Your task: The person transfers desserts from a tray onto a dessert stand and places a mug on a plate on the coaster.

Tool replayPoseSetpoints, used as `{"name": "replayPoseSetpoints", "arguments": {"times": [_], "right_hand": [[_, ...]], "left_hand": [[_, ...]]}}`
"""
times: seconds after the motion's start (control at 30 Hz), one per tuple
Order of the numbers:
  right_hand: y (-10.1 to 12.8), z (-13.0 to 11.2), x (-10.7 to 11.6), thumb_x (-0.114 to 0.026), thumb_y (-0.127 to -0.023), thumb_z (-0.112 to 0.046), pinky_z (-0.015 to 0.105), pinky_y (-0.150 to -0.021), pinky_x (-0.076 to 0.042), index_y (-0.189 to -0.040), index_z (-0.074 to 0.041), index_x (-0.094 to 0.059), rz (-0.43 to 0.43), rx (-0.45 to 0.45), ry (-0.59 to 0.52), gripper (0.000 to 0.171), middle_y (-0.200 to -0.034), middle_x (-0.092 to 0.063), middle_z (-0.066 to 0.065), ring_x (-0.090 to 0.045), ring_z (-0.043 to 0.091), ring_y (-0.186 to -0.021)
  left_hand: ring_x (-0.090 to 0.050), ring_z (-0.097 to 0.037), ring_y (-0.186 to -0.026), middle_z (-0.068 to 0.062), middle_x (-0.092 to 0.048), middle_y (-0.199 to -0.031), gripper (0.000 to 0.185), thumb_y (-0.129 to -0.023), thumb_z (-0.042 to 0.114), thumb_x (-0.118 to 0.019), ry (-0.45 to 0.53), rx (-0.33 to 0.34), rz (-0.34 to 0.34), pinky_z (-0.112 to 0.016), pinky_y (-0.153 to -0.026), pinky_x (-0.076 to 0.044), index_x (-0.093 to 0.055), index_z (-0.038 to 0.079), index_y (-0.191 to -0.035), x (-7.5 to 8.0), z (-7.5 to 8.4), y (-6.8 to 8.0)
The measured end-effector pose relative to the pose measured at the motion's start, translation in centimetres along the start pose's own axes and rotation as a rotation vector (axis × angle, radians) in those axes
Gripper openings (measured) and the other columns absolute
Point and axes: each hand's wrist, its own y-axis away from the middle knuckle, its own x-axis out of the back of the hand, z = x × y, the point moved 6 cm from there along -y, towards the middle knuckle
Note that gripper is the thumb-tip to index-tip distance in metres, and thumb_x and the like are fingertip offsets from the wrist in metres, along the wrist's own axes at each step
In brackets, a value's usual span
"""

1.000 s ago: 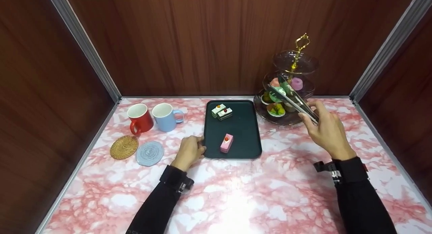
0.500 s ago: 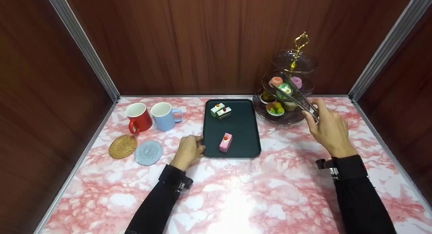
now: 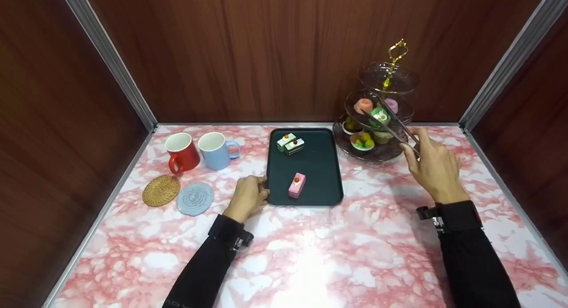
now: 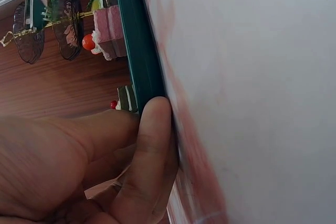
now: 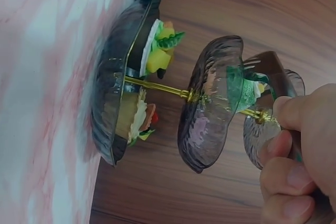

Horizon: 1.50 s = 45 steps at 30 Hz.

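At the near left corner of a dark green tray (image 3: 319, 175), my left hand (image 3: 246, 195) pinches the edge between thumb and fingers. On the tray lie a pink cake slice (image 3: 297, 185) and two white-and-green cake slices (image 3: 294, 147). My right hand (image 3: 435, 168) grips metal tongs (image 3: 392, 133), pointed toward the three-tier cake stand (image 3: 390, 73). The tong arms stand either side of a green cake (image 3: 380, 116) on the middle tier. In the right wrist view, a dark tong tip (image 5: 273, 66) is close beside the green cake (image 5: 247, 95).
An orange cake (image 3: 364, 105) and a purple cake (image 3: 391, 105) flank the green one. Fruit tarts (image 3: 362, 141) sit on the bottom tier. At left are a red mug (image 3: 184, 153), a blue mug (image 3: 216, 153), a woven coaster (image 3: 161, 190) and a grey-blue coaster (image 3: 195, 198).
The tongs have moved slightly right, and their arms now flank the green cake, which sits a little further right. My left hand stays at the tray's corner.
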Motion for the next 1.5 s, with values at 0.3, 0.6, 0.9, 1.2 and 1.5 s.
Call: {"name": "replayPoseSetpoints", "arguments": {"times": [0.3,0.6,0.9,1.2,1.5], "right_hand": [[0.1,0.9,-0.7,-0.057,-0.087,-0.042,0.043,-0.04,-0.027,-0.12,-0.019,-0.052,-0.029,-0.1,-0.03,0.041,-0.06,-0.055,0.008,-0.054,0.035,-0.052],[0.2,1.3,-1.5,-0.056,-0.086,-0.047,0.038,-0.041,-0.028,-0.117,-0.019,-0.052,-0.087,-0.245,-0.092,0.042,-0.064,-0.057,0.009,-0.056,0.034,-0.058],[0.4,1.8,-1.7,-0.055,-0.086,-0.05,0.046,-0.054,-0.035,-0.118,-0.016,-0.05,-0.117,-0.341,-0.134,0.047,-0.075,-0.06,0.011,-0.058,0.036,-0.071],[0.4,1.7,-1.3,-0.055,-0.084,-0.053,0.043,-0.053,-0.034,-0.121,-0.015,-0.05,-0.133,-0.373,-0.133,0.053,-0.074,-0.058,0.011,-0.057,0.034,-0.072],[0.5,1.3,-0.4,-0.055,-0.083,-0.055,0.043,-0.052,-0.033,-0.12,-0.014,-0.051,-0.131,-0.369,-0.122,0.055,-0.072,-0.058,0.01,-0.057,0.035,-0.07]], "left_hand": [[-0.063,-0.008,-0.061,-0.001,-0.062,-0.076,0.041,-0.081,0.009,-0.066,0.044,0.0,-0.011,-0.02,-0.05,-0.051,-0.061,0.007,-0.121,-0.1,-0.1,-0.1],[-0.062,-0.009,-0.061,0.0,-0.062,-0.073,0.04,-0.081,0.009,-0.067,0.025,-0.009,-0.001,-0.019,-0.05,-0.05,-0.062,0.007,-0.12,-0.2,-0.2,-0.1],[-0.061,-0.009,-0.067,0.002,-0.063,-0.073,0.041,-0.08,0.011,-0.068,-0.016,-0.024,-0.001,-0.018,-0.054,-0.05,-0.062,0.008,-0.12,-0.1,-0.1,-0.2],[-0.061,-0.009,-0.063,-0.001,-0.062,-0.074,0.042,-0.081,0.01,-0.066,0.009,-0.014,-0.016,-0.019,-0.051,-0.05,-0.06,0.007,-0.123,-0.2,-0.1,-0.2],[-0.061,-0.009,-0.067,0.002,-0.062,-0.073,0.041,-0.081,0.01,-0.066,-0.002,-0.005,-0.007,-0.019,-0.055,-0.051,-0.061,0.008,-0.122,-0.2,-0.1,-0.1]]}}
